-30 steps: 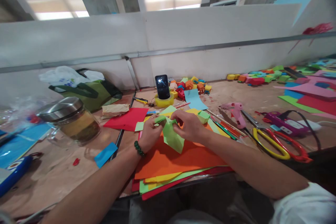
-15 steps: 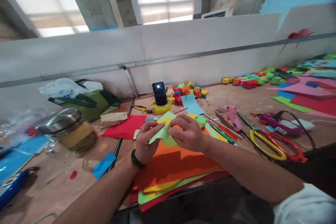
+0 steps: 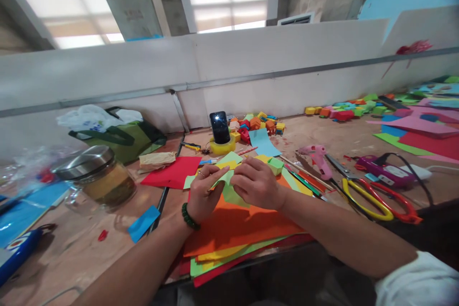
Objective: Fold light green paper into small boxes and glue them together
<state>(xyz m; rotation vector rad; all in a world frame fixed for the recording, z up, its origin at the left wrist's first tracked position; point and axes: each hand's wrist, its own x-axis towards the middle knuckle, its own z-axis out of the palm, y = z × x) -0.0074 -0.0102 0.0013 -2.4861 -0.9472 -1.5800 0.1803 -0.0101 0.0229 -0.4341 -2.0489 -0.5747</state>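
Two hands meet at centre frame over a stack of coloured sheets (image 3: 236,229), orange on top. Left hand (image 3: 202,193), green bead bracelet at the wrist, and right hand (image 3: 256,184) both pinch a light green paper piece (image 3: 226,186) between thumb and fingertips; the paper sits in the gap between the two hands, its upper edge folded over near the left fingertips, its lower flap hanging down toward the orange sheet. The right hand covers part of the paper, so the fold's exact shape cannot be told. Just beyond the right hand's knuckles, a small green paper cube (image 3: 275,165). Further back, centre, a phone (image 3: 220,127) stands upright in a yellow tape roll (image 3: 223,146), with a heap of small coloured cubes (image 3: 256,123) behind. Right of centre: pink glue gun (image 3: 317,157); yellow and red scissors (image 3: 376,196). Left of frame: glass jar with metal lid (image 3: 93,177), green bag (image 3: 120,136) behind it; red sheet (image 3: 172,173) between jar and hands.
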